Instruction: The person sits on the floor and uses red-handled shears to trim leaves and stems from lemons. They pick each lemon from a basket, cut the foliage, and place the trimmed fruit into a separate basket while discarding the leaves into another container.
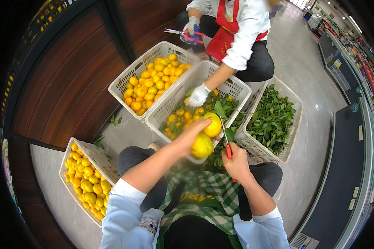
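Note:
My left hand [195, 132] grips two yellow-orange citrus fruits, an upper fruit [212, 125] and a lower fruit [202, 145], above the near end of the middle crate. A green leaf [219, 109] stands out beside the upper fruit. In my right hand [237, 162] is a pair of scissors [227, 146] with red handles, blades pointing up and lying close beside the upper fruit. Below, the white plastic middle crate [157, 119] holds small orange citrus fruits [188, 115] among leafy stems. Part of its near end is hidden by my left arm.
A co-worker's gloved hand [198, 96] reaches into the middle crate; the other gloved hand [191, 31] holds scissors [177, 31]. Crates of citrus stand at the upper left [120, 84] and lower left [96, 155]. A leaf-filled crate [294, 137] stands right, near a refrigerated cabinet [346, 155].

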A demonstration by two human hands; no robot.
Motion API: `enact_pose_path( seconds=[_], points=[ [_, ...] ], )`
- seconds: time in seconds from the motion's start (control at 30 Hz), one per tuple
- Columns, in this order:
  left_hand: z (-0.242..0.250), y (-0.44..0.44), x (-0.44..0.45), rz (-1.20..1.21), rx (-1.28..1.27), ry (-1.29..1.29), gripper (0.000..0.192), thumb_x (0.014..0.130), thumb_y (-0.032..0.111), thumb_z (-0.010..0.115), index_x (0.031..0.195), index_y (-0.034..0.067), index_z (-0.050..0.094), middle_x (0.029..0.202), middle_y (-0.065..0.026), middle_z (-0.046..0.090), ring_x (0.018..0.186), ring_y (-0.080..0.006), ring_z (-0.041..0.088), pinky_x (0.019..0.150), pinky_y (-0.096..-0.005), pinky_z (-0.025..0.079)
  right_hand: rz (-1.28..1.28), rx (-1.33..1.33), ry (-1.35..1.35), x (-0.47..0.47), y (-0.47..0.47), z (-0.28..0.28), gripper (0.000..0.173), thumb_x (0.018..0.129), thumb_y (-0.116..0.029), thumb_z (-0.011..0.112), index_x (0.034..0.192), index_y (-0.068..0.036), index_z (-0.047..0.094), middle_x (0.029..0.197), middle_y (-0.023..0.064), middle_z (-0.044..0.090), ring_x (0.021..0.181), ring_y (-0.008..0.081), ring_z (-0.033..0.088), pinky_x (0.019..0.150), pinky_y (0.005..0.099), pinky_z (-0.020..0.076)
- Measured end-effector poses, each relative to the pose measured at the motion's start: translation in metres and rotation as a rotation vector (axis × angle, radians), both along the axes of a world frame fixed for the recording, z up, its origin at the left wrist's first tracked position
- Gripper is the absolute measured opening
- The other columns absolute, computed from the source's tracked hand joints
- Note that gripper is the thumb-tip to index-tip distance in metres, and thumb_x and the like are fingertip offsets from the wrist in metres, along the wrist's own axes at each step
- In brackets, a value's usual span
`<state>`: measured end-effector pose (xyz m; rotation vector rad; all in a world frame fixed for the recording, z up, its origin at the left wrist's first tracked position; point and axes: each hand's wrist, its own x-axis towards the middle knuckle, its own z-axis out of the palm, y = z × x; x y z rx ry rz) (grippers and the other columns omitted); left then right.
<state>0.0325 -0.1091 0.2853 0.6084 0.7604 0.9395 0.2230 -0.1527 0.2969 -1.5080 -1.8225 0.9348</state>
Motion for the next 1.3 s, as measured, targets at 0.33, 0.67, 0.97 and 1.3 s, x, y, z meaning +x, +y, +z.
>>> enact_pose_path(
  seconds=[0.33,0.67,0.97,1.3],
  points=[
    [0.001,-0.003,0.001,0.053,0.094,0.309,0.061,0.091,0.037,0.061,0.136,0.0,0.04,0.127,-0.0141,0.053,0.115,-0.0204,0.054,0.096,-0.0329,0.045,0.043,-0.235,0.065,0.004,0.007,-0.01,0.02,0.081,-0.008,0.063,0.095,0.006,0.056,0.063,0.0141,0.056,0.055,0.0239,0.058,0.056,0.0369,0.045],
    [0.019,-0.012,0.004,-0.046,0.022,0.297,0.069,0.086,0.04,0.067,0.134,-0.001,0.039,0.126,-0.0178,0.049,0.112,-0.0244,0.051,0.093,-0.0357,0.043,-0.132,-0.677,0.544,0.004,0.007,-0.014,0.015,0.086,-0.005,0.059,0.098,0.001,0.052,0.065,0.0071,0.053,0.049,0.0201,0.051,0.05,0.0355,0.0447],
    [-0.056,0.043,-0.061,0.516,-0.455,-0.195,0.042,0.091,0.047,0.059,0.12,0.016,0.054,0.114,-0.0115,0.06,0.094,-0.0276,0.064,0.08,-0.0488,0.054,-0.239,-0.911,1.164,0.025,0.012,-0.027,0.031,0.086,-0.008,0.059,0.114,-0.012,0.047,0.088,0.0082,0.057,0.076,0.0224,0.056,0.079,0.0462,0.0488],
    [-0.046,0.104,-0.142,1.067,-0.194,-0.157,0.054,0.098,0.029,0.052,0.141,0.004,0.032,0.136,-0.0233,0.042,0.115,-0.0403,0.052,0.096,-0.0483,0.05,-0.243,-0.816,1.296,0.033,0.012,-0.005,0.031,0.087,-0.009,0.059,0.116,-0.012,0.048,0.093,0.0091,0.059,0.081,0.023,0.057,0.085,0.046,0.0479]
  ],
)
